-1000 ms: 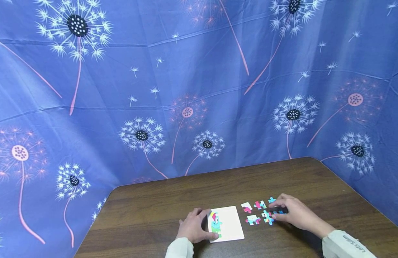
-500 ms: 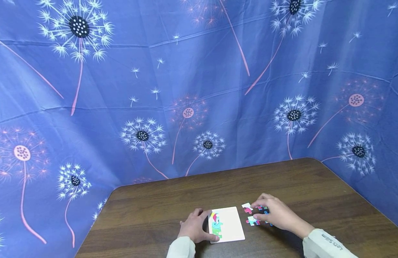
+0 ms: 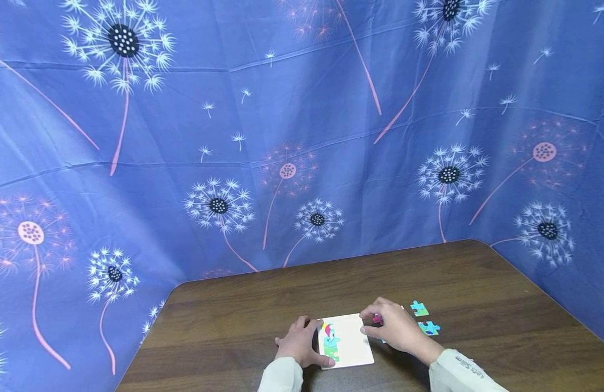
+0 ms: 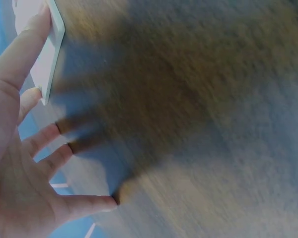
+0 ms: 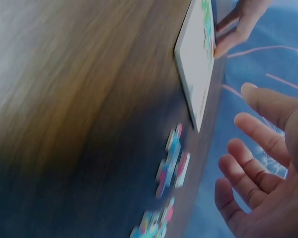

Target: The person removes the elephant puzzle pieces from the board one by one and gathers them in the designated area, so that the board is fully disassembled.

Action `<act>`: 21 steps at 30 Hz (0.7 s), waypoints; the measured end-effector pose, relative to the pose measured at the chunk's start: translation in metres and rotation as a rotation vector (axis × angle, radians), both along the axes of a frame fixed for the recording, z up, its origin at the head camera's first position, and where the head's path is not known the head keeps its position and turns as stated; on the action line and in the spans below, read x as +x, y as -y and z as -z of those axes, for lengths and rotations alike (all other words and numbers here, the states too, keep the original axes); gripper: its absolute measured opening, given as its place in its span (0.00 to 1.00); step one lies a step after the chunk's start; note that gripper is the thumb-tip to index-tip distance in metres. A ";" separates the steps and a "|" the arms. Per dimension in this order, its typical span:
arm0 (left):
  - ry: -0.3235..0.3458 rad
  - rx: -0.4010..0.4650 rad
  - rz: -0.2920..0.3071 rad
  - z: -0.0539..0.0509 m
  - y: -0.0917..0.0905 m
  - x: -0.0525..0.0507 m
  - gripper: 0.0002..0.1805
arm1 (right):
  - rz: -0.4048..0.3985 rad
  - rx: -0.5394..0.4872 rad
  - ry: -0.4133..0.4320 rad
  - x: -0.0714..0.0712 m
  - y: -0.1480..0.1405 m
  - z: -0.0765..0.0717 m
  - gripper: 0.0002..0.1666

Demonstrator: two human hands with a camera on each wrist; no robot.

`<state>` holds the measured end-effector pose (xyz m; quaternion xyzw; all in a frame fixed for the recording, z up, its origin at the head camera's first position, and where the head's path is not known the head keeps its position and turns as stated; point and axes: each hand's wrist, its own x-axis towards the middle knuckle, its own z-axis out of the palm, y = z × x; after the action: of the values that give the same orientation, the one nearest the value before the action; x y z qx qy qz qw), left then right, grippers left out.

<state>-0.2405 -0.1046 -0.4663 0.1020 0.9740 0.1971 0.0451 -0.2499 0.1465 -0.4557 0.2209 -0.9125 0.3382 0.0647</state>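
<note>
A square white puzzle board (image 3: 352,344) lies flat on the table. Joined puzzle pieces (image 3: 330,343) with a cartoon picture fill its left strip. My left hand (image 3: 298,344) spans that left side, thumb on the near corner and forefinger at the far one. In the left wrist view, its other fingers (image 4: 57,159) spread out over the table. My right hand (image 3: 397,328) hovers at the board's right edge, thumb and forefinger apart. Nothing shows between its fingers in the right wrist view. Beneath it, a red piece (image 3: 377,319) is partly hidden; loose pieces (image 5: 171,163) lie beside the board.
Two blue-green pieces (image 3: 424,318) lie right of my right hand. The brown wooden table (image 3: 243,310) extends back to a blue dandelion-print cloth (image 3: 263,120) hanging behind it.
My right hand has moved left from over the far loose pieces to the board's right edge, uncovering the blue-green pieces. My left hand keeps its place on the board.
</note>
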 end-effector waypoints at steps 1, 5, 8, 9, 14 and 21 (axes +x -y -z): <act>-0.001 -0.001 -0.001 0.000 0.000 0.000 0.46 | 0.011 -0.007 0.017 0.000 0.004 -0.001 0.14; 0.002 -0.006 -0.014 -0.001 -0.002 0.001 0.46 | 0.045 -0.022 0.064 -0.001 0.017 -0.001 0.14; 0.008 0.002 -0.025 -0.004 -0.004 0.002 0.45 | 0.052 -0.030 0.057 -0.002 0.025 0.001 0.13; 0.009 0.006 -0.029 -0.005 -0.004 0.003 0.45 | 0.052 -0.035 0.054 -0.002 0.027 0.002 0.13; -0.009 0.022 -0.039 -0.007 -0.006 0.005 0.44 | 0.059 -0.045 0.028 -0.002 0.037 0.005 0.13; -0.018 0.021 -0.048 -0.004 -0.005 0.004 0.45 | 0.091 -0.001 0.061 -0.005 0.052 0.006 0.12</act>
<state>-0.2365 -0.0994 -0.4624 0.0810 0.9744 0.2074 0.0305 -0.2548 0.0945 -0.4615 0.1686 -0.9229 0.3422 0.0522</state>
